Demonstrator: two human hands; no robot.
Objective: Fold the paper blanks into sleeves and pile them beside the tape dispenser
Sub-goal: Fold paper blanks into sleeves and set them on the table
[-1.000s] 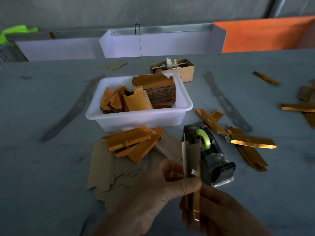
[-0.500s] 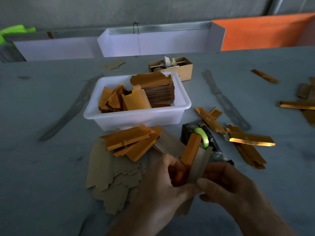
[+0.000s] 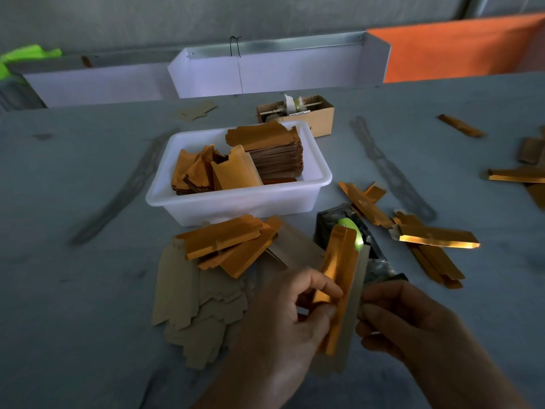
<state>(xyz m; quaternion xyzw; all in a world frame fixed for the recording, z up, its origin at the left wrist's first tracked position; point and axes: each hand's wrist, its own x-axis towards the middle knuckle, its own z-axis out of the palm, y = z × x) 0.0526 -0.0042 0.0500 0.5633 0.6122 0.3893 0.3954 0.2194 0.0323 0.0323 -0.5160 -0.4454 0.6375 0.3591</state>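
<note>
A long paper blank [image 3: 339,278], gold on one face and brown on the other, stands partly folded between my hands. My left hand [image 3: 283,323] pinches its gold flap with thumb and fingers. My right hand [image 3: 413,326] holds the brown edge from the right. Behind the blank sits the dark tape dispenser [image 3: 371,258] with a green roll, partly hidden. Folded gold sleeves [image 3: 433,246] lie right of the dispenser. A pile of gold pieces [image 3: 233,243] rests on flat brown blanks [image 3: 191,308] to the left.
A white plastic tub [image 3: 236,199] holds stacked and loose blanks behind the piles. A small cardboard box [image 3: 298,113] stands further back. More gold pieces [image 3: 516,175] lie at the far right. White and orange panels [image 3: 265,72] edge the grey table's back.
The blank has turned from edge-on and upright to tilted with its gold face showing. My left fingers have moved onto the gold flap, and my right hand has come up along the brown edge.
</note>
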